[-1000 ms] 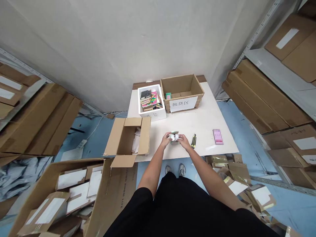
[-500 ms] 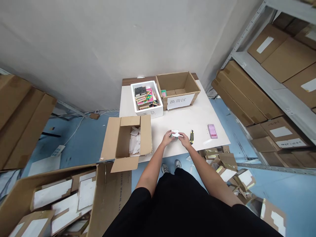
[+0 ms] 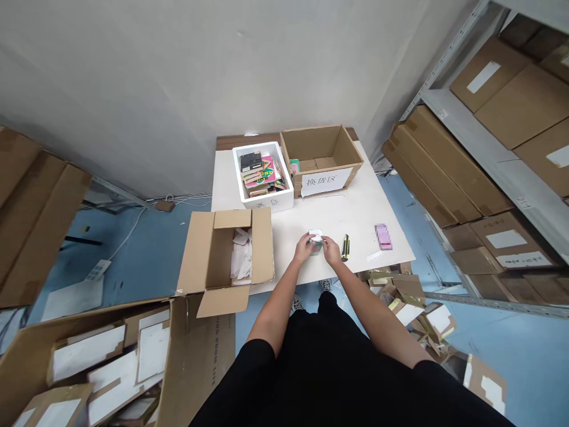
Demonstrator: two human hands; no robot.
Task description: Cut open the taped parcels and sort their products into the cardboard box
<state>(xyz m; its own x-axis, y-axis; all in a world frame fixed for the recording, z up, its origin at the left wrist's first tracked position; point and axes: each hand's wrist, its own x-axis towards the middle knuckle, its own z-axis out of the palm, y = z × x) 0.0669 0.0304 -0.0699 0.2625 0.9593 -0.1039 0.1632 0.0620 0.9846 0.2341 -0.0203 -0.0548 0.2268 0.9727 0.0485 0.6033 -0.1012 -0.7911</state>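
My left hand [image 3: 303,249] is closed on the left side of a small green and pinkish box [image 3: 316,248] low over the front of the white table [image 3: 284,237]. A white paper [image 3: 315,235] lies on or just above that box. My right hand [image 3: 331,251] is closed too, its fingertips pinching at the paper's right side; whether they also grip the box I cannot tell. Right of my hands lies a yellow and black utility knife [image 3: 345,247]. Farther right is a pink packet [image 3: 383,236], blurred by pixels.
An open carton [image 3: 207,255] with white paper scraps stands left. Behind are a white foam box [image 3: 284,200] full of small boxes and a labelled cardboard box [image 3: 355,172]. Discarded cartons [image 3: 413,290] lie on the floor at right, beside a shelf [image 3: 471,133]. A big carton [image 3: 178,356] sits lower left.
The small box now shows its green and pinkish side below the white paper, which has shifted up between my fingers. The view has shifted slightly. Knife and packet stay put.
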